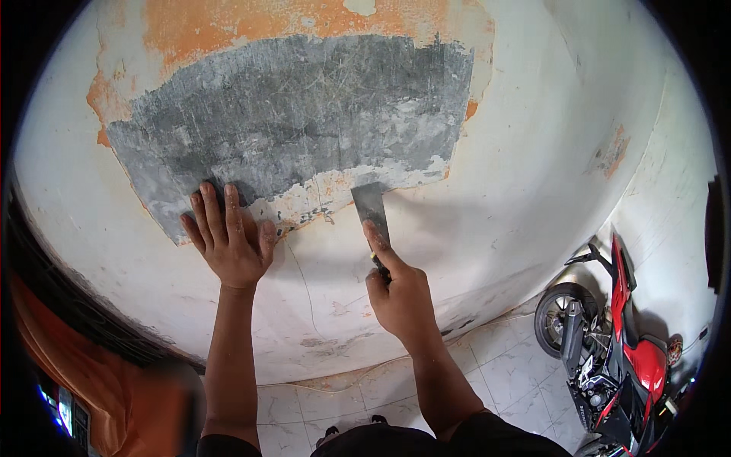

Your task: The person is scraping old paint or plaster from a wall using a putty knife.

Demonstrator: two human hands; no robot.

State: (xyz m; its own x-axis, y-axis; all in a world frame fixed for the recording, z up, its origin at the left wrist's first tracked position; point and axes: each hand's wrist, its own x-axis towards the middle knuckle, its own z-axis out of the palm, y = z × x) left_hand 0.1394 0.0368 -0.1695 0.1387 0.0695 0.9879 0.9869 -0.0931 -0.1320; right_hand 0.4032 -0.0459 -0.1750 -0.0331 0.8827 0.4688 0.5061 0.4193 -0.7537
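My right hand (400, 293) is closed round the dark handle of a scraper (371, 206), its index finger stretched along the metal blade. The blade's wide end meets the wall at the lower edge of a large grey bare patch (304, 114). My left hand (232, 236) lies flat on the wall with its fingers spread, over the patch's lower left edge. Between the hands runs a ragged strip of whitish and orange paint (324, 194). Below it a thin crack goes down the white wall (335, 266).
Orange paint (251, 23) shows above the grey patch. A red and black motorcycle (617, 350) stands on the tiled floor (495, 358) at the right, near the wall corner. Orange cloth (68, 373) hangs at the lower left. A thin cable (365, 372) runs along the wall's foot.
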